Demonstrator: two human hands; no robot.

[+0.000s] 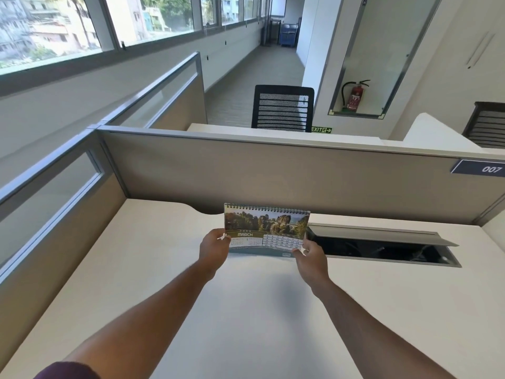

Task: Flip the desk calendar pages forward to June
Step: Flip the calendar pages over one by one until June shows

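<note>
A spiral-bound desk calendar (266,228) stands on the white desk (164,269) near its back edge. Its front page reads MARCH under a photo of rocky cliffs and a bridge. My left hand (214,248) grips the calendar's lower left corner, thumb on the page. My right hand (310,255) pinches the lower right corner of the front page. Both arms reach forward across the desk.
A beige partition (273,173) rises just behind the calendar. To the right of the calendar, an open cable tray (382,244) with a raised grey flap is sunk into the desk. A side partition with glass (49,192) runs along the left.
</note>
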